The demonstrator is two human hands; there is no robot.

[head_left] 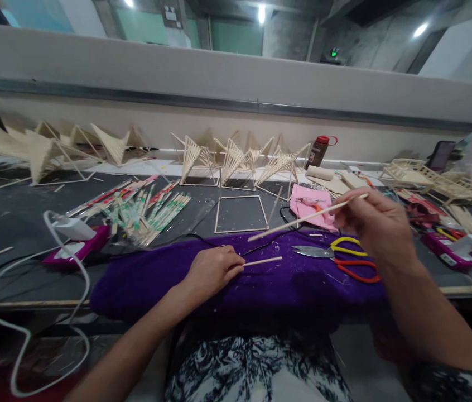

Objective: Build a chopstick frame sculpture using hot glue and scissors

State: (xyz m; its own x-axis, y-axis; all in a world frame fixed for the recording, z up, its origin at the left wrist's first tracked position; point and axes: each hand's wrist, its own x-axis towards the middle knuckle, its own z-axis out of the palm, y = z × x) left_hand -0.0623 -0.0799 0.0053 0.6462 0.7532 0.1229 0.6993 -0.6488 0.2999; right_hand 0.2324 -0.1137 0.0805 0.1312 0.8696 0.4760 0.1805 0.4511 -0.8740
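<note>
Low over a purple cloth, my left hand pinches a short wooden stick that points right. My right hand, raised at the right, grips a longer wooden stick near one end; its free end slants down to the left, above the short one. Scissors with one yellow and one red handle lie on the cloth below my right hand, blades to the left. Just beyond the cloth stands a thin stick frame, its square base flat on the table with uprights at some corners.
Stick models line the back of the dark table. Bundled sticks in wrappers lie left of the frame. Purple power strips sit at both sides, with a white cable looping left. A pink cloth and bottle stand behind.
</note>
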